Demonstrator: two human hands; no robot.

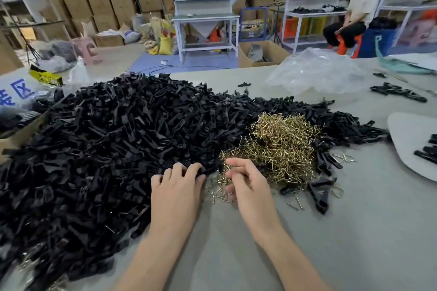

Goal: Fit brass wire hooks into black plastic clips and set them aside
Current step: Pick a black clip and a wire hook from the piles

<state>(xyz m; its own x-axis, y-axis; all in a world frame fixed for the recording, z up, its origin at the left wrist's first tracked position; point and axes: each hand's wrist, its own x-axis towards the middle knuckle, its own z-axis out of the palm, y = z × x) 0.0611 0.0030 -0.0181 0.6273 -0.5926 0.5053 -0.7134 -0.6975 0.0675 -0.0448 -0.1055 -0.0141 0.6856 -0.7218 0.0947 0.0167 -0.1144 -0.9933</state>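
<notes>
A: Our left hand (pixel 177 186) curls into the black clips (pixel 106 149); our right hand (pixel 246 182) curls over the brass hooks (pixel 281 146); whether either holds one, we cannot tell.
B: Why there?
A: The heaps touch near the table's (pixel 236 255) front edge; each hand probably picks its own part.

**Table surface, contents**

We log a grey table (pixel 236 255). A large heap of black plastic clips (pixel 106 144) runs from 8 to 12 o'clock. A mound of brass wire hooks (pixel 281 139) touches the heap at 1 o'clock. A clear plastic bag (pixel 314 73) lies further out at 1, and a pale board (pixel 411 134) at 3.
</notes>
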